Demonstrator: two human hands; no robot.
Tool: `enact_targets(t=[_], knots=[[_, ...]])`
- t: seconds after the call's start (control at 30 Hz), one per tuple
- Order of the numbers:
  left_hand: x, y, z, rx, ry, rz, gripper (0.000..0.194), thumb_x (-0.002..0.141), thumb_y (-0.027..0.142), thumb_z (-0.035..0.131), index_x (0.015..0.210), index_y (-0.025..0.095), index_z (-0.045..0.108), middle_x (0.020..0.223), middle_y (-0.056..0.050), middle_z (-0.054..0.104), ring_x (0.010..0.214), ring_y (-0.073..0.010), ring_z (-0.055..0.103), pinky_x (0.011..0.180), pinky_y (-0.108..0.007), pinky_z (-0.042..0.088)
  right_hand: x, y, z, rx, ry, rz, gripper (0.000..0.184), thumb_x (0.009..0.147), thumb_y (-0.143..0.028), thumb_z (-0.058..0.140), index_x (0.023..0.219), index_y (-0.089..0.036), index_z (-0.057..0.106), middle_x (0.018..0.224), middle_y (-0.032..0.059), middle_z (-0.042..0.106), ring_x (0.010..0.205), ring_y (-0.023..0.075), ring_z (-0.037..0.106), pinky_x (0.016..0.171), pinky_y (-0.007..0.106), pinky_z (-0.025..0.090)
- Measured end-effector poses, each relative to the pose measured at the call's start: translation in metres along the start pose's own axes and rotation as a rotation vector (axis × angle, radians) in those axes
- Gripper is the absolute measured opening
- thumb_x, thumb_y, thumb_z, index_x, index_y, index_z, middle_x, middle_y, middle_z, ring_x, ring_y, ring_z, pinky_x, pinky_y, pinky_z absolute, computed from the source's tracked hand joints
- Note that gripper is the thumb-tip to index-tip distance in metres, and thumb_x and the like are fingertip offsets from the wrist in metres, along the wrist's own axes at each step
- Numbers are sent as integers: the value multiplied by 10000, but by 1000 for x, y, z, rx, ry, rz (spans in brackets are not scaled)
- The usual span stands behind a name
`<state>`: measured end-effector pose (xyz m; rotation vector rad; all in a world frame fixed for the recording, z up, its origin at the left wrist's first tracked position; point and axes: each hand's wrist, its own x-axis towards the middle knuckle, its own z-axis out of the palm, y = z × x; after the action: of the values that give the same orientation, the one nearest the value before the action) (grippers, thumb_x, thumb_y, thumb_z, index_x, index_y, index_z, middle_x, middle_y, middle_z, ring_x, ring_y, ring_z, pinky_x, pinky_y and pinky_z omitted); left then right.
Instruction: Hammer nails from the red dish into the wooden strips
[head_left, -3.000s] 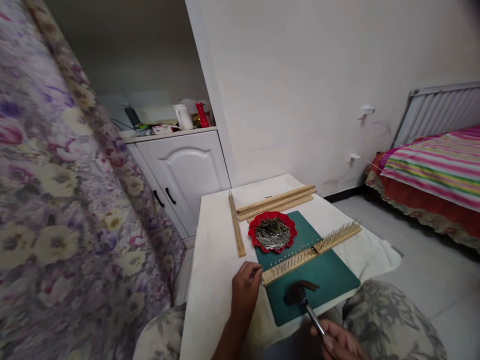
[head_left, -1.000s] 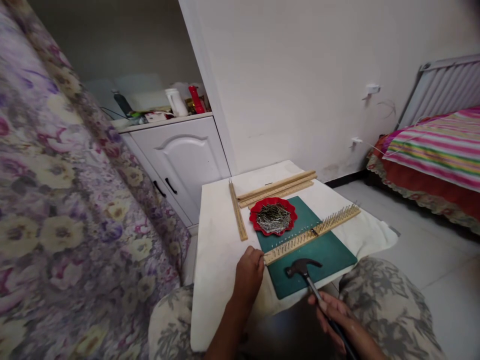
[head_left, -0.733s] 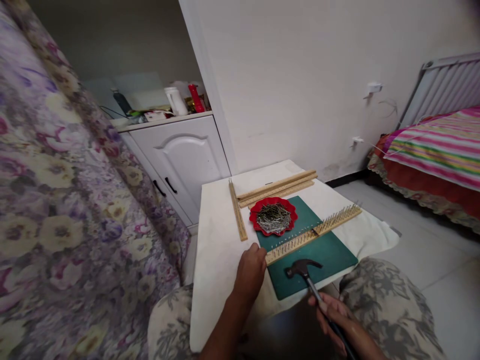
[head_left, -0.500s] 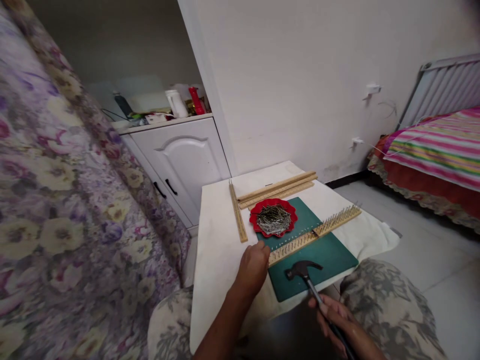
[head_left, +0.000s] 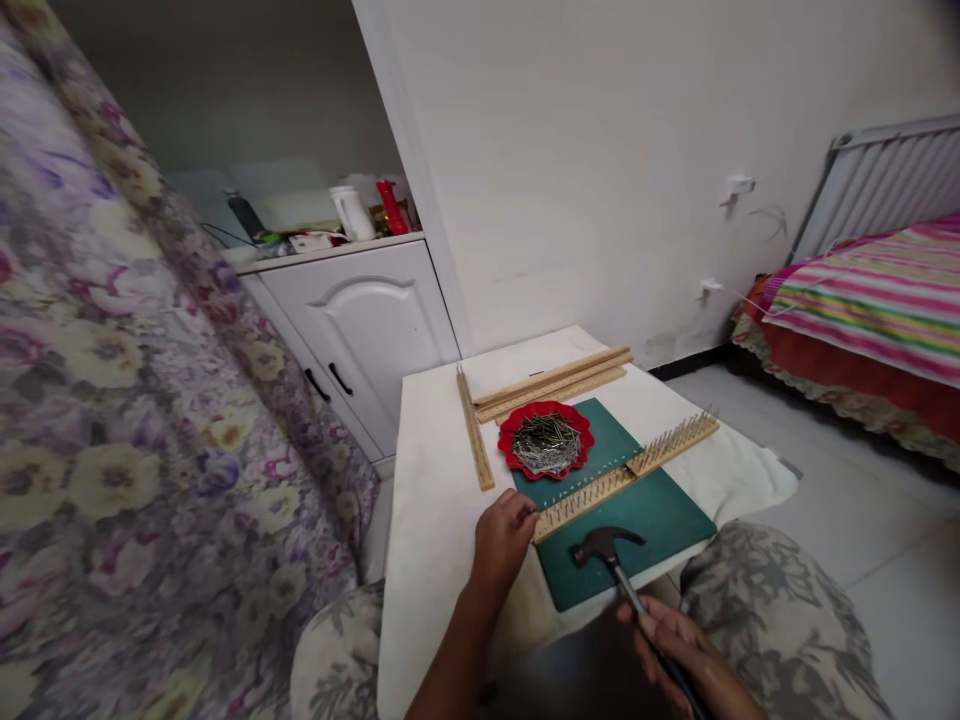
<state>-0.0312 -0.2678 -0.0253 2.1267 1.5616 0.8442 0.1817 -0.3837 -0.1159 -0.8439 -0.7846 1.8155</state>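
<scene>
My right hand (head_left: 679,640) is wrapped around the handle of a claw hammer (head_left: 606,546), whose head hovers over the front of a green mat (head_left: 664,525). At the left end of a nail-studded wooden strip (head_left: 581,508), my left hand (head_left: 504,540) has its fingers pinched together; whatever is between them is too small to make out. Rows of upright nails run along this strip, which lies slantwise across the mat. Just behind my left hand stands a red scalloped dish (head_left: 505,447) heaped with loose nails (head_left: 551,445).
A single wooden strip (head_left: 476,440) lies at the left of the white-covered table (head_left: 435,560), and more strips (head_left: 555,380) lie at its back. A white cabinet (head_left: 367,340) and a floral curtain (head_left: 187,450) are to the left. A bed (head_left: 862,310) stands at the right.
My left hand's fingers have shifted slightly at the strip's left end. The hammer stays nearly in place in my right hand. The view has moved a little.
</scene>
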Motion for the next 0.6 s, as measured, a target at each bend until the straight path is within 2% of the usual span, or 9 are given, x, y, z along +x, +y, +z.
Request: enact_targets(t=[0.13, 0.33, 0.47, 0.6], knots=[[-5, -5, 12, -141, 83, -19, 116, 752, 233, 517, 702, 181, 607, 695, 10, 528, 638, -116, 500, 600, -216, 367, 0, -2, 1, -67, 5, 4, 392, 745, -527, 580, 918, -177, 541, 473, -57, 581, 228, 17, 342, 259, 120, 190], [-7, -5, 17, -204, 87, -20, 147, 765, 253, 513, 677, 172, 600, 689, 7, 525, 655, -119, 506, 604, -214, 369, -6, -9, 11, -189, -40, -23, 437, 755, -555, 551, 962, -171, 519, 449, -67, 556, 242, 13, 323, 288, 132, 156], [-7, -7, 18, -222, 95, -5, 141, 757, 244, 520, 662, 172, 595, 682, 11, 516, 656, -118, 506, 607, -214, 369, -10, -33, 34, -282, 9, -104, 368, 785, -504, 549, 945, -176, 506, 476, -71, 543, 299, 25, 356, 318, 141, 179], [-7, -9, 20, -228, 100, -7, 140, 759, 233, 506, 671, 174, 599, 678, 12, 509, 657, -118, 502, 593, -207, 361, -2, -65, 65, -428, 24, -132, 357, 829, -483, 482, 1023, -183, 483, 523, -81, 537, 258, 24, 327, 277, 146, 169]])
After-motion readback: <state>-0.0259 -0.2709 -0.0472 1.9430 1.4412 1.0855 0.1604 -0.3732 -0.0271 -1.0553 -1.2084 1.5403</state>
